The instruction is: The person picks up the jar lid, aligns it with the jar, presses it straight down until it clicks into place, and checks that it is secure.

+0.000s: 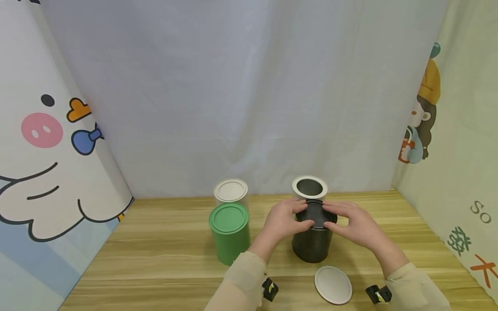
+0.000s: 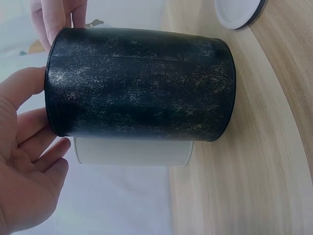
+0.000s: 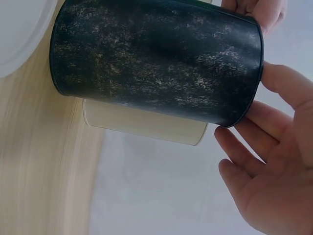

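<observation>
Black can (image 1: 312, 248) stands upright on the right part of the wooden table (image 1: 167, 255), to the right of the green can (image 1: 232, 242), with the uncovered white can (image 1: 294, 188) just behind it on the far side. Its long axis is vertical, its lidded end pointing up; it is taller than it is wide.

Both hands grip the black lid (image 1: 317, 214) at the can's top. The left hand (image 1: 285, 219) holds the left side and the right hand (image 1: 353, 222) the right side, each with its thumb on the near edge and its fingers curved over the far edge. Whether the lid is pressed fully down, I cannot tell.

Only the head view shows the tops: the dark hollow of the uncovered white can, the green lid (image 1: 228, 217), and the covered white can (image 1: 231, 193) behind the green one. Only the wrist views show the black can's side close up, speckled with pale scuffs, with fingertips at its upper rim.

Counted, there are four cans: one black, one green, two white. Lids number four as well: three on cans, and one loose white lid (image 1: 333, 285) lying flat near the black can, on its near side. Two small black devices (image 1: 269, 289) show beside the sleeves (image 1: 243, 280).
</observation>
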Demonstrator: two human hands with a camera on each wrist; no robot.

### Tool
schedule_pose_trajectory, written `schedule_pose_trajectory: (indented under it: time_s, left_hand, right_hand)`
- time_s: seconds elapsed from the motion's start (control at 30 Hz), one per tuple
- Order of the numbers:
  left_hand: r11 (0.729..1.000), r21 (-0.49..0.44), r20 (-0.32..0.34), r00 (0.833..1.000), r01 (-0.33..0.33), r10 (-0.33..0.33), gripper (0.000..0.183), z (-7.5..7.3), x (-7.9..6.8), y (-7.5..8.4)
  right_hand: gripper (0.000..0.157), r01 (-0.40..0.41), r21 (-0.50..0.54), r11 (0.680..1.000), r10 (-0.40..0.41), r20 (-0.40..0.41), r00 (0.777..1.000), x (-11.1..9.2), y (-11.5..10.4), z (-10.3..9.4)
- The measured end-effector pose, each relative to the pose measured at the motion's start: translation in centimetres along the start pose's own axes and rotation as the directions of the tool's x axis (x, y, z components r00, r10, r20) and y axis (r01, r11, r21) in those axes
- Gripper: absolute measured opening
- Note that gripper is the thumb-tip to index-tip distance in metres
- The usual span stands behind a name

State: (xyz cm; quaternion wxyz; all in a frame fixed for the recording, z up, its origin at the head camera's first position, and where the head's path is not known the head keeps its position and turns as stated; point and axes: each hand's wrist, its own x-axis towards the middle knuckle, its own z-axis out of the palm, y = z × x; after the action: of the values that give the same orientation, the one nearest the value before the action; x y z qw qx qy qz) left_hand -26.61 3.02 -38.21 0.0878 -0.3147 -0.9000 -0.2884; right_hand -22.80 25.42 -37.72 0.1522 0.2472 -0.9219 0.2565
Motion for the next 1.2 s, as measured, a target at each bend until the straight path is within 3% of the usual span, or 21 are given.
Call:
schedule_pose_trajectory:
  time_s: [0.8,1.2]
  left_hand:
    - [1.0,-0.005,0.048,0.999,0.009,-0.009,0.05,-0.3,0.2,-0.1]
    - [1.0,0.011,0.068,0.998,0.016,-0.017,0.052,-0.3,0.6,-0.3]
  right_hand:
    - [0.047,-0.037,0.013,0.999,0.035,0.119,0.992,0.9,0.1,-1.0]
    - [0.043,-0.115,0.036,0.993,0.106,0.202,0.974,1.9,0.0,-1.7]
